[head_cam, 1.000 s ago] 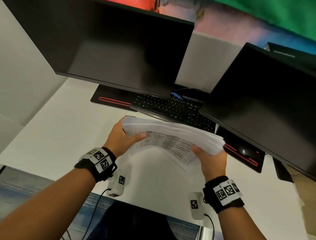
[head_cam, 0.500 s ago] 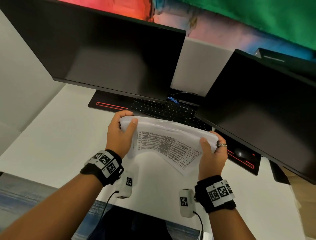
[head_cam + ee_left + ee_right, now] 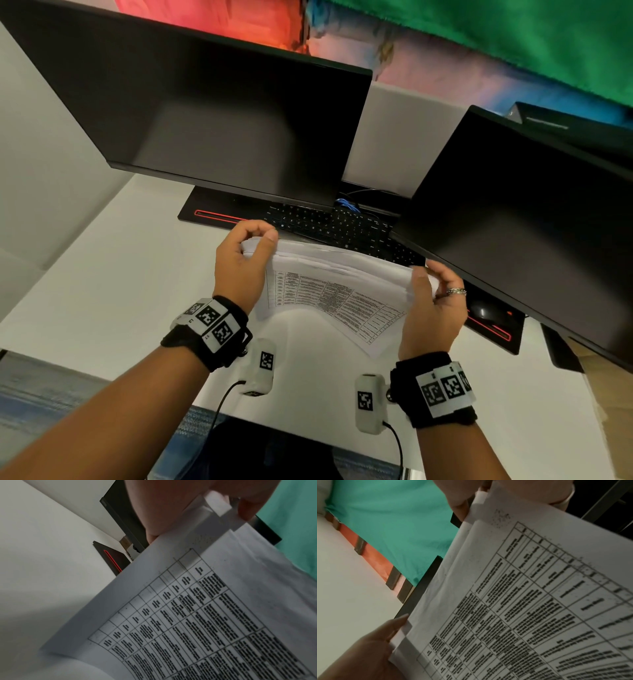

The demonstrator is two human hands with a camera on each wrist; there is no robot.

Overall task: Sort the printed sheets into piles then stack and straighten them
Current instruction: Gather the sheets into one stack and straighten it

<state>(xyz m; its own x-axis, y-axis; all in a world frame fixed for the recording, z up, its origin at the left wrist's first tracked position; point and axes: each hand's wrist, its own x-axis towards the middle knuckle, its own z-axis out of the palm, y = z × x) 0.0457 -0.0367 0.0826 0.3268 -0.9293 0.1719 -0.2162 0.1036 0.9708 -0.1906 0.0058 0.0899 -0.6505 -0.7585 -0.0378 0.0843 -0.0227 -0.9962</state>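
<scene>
A stack of white printed sheets [image 3: 329, 291] with tables on them stands on edge above the white desk [image 3: 102, 274], its lower sheet curling toward me. My left hand [image 3: 246, 253] grips the stack's upper left corner, fingers curled over the top edge. At the upper right corner my right hand [image 3: 435, 291] pinches it, thumb in front. In the left wrist view the printed table [image 3: 197, 622] fills the frame, with my fingers [image 3: 247, 508] over the top edge. The right wrist view shows the sheets [image 3: 530, 595], my right hand at the top, and my left hand's thumb [image 3: 392, 627] holding the far edge.
Two dark monitors [image 3: 212, 116] [image 3: 527, 212] stand close behind the sheets. A black keyboard [image 3: 335, 226] on a black mat with red trim [image 3: 212, 216] lies under them, and a mouse [image 3: 483, 310] sits at the right. Bare desk spreads to the left.
The stack has gone from lying bowed across both hands to standing on edge. Both hands shifted up to its top corners, fingers now curled over the upper edge.
</scene>
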